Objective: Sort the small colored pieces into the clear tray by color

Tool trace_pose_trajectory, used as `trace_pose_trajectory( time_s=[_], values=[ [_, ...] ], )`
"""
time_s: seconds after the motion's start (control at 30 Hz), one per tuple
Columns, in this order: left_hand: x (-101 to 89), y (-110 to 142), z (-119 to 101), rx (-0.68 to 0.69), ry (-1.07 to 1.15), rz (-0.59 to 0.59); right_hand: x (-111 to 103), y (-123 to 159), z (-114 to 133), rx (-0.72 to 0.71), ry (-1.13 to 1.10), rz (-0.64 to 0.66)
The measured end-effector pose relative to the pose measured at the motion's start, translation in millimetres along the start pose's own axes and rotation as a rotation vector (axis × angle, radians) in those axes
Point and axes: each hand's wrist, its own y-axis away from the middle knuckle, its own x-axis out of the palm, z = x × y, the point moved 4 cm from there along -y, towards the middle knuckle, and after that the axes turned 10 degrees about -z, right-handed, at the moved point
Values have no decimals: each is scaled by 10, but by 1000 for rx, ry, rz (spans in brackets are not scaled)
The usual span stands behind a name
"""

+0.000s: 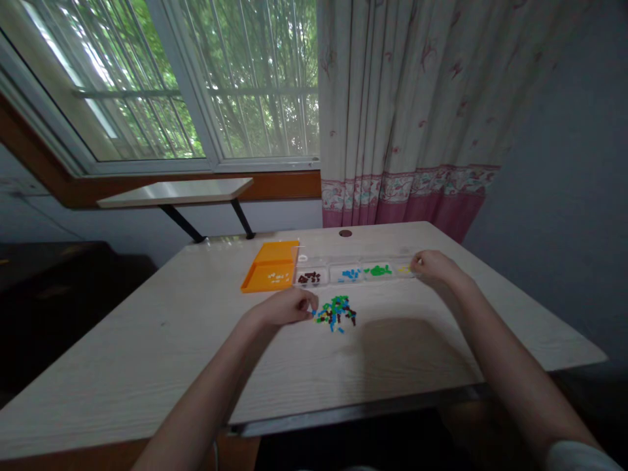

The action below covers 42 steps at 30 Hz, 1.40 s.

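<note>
My left hand (294,305) rests at the left edge of a mixed pile of small plastic pieces (338,309) in green, blue, brown and yellow. Its thumb and forefinger are pinched at a small blue piece (314,313). Over the right end of a clear compartment tray (328,284), my right hand (432,267) has its fingers pressed together; what they hold is too small to make out. Beneath them lie a few yellow pieces (405,269). Other compartments hold brown pieces (309,278), blue pieces (350,275) and green pieces (379,270).
An orange open case (255,277) with several white pieces (277,277) adjoins the tray's left end. A raised shelf (176,191) on black legs stands at the table's back left. Behind the wooden table (161,366) are a window and a curtain (392,131).
</note>
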Motion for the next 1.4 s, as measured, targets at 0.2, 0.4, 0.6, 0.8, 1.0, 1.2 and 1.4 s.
trace_pose_trajectory(
  time_s=[0.2,0.4,0.6,0.8,1.0,1.2,1.4],
  values=[
    [25,-8,-13,18,37,-15,-76,107,505,-198,-53,47],
    [47,-81,-174,6,235,-204,-30,629,1427,-537,-278,-70],
    [296,-171,-230,-45,614,-171,133,949,1770,-677,-436,-181],
    [342,-202,-214,-51,733,-169,126,940,1723,-659,-502,-303],
    [299,-154,-241,-60,684,-120,96,931,1716,-726,-537,-399],
    [204,-62,-404,53,387,-36,-84,784,1547,-631,-552,-470],
    [262,-60,-531,240,87,-71,-147,737,1456,-570,-548,-554]
  ],
)
